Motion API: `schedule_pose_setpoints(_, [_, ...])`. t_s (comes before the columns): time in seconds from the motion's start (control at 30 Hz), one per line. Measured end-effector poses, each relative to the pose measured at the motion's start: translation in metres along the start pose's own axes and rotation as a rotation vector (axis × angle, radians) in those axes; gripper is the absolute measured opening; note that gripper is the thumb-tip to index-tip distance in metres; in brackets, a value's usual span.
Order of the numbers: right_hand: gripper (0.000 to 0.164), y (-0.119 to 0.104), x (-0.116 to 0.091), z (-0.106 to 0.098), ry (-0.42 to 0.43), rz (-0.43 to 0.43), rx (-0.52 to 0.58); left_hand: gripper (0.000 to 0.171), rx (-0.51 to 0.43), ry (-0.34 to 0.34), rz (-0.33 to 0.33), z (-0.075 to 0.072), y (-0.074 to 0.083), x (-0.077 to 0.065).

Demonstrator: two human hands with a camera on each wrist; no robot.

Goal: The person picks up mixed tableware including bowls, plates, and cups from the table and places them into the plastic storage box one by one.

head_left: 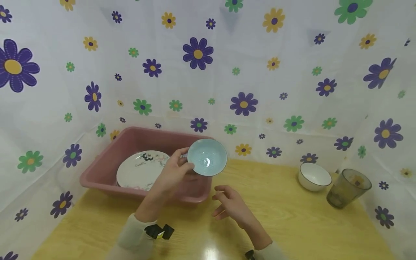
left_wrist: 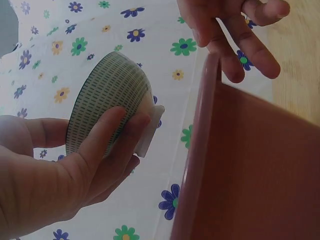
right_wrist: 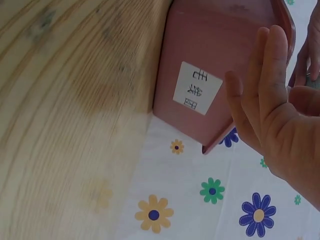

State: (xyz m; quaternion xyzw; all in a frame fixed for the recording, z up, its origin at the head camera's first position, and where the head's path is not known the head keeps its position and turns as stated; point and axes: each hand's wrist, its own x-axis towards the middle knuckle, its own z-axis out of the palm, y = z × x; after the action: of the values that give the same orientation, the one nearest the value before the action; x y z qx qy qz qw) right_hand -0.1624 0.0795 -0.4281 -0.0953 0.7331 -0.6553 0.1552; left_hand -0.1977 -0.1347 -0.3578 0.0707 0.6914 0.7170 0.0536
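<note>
My left hand (head_left: 172, 173) grips a small bowl (head_left: 207, 157) by its side, thumb at the rim and fingers beneath. The bowl is pale blue and glossy inside; in the left wrist view the outside of the bowl (left_wrist: 112, 95) carries rows of small green dashes above a white foot. It is held above the right end of a pink plastic basin (head_left: 87, 182). Below and to the right of it, my right hand (head_left: 232, 206) hovers over the table with loosely bent fingers and nothing in them. Inside the basin lies a white plate (head_left: 139, 173) with a floral pattern.
At the right of the wooden table (head_left: 276, 206) stand a white bowl (head_left: 314, 177) with a dark rim and a tinted glass (head_left: 347, 187). A white label (right_wrist: 197, 87) with handwriting is stuck on the basin's end. Flowered cloth (head_left: 224, 86) hangs behind and at both sides.
</note>
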Motion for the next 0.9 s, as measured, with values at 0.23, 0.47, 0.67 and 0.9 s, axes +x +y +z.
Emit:
schedule_pose_setpoints(0.23, [0.052,0.001,0.008,0.013,0.033,-0.02,0.042,0.059,-0.013,0.044,-0.025,-0.012,0.003,0.009])
schedule_pose_setpoints(0.47, [0.043,0.004,0.01,0.024,0.071,-0.04,0.131,0.061,0.036,0.092,-0.037,-0.023,0.004,0.017])
schedule_pose_setpoints(0.67, [0.044,0.006,0.006,0.035,0.107,-0.062,0.182,0.063,0.085,0.111,-0.068,-0.032,0.001,0.019])
schedule_pose_setpoints(0.9, [0.044,0.003,0.009,0.033,0.129,-0.088,0.191,0.064,0.106,0.104,-0.081,-0.036,0.006,0.031])
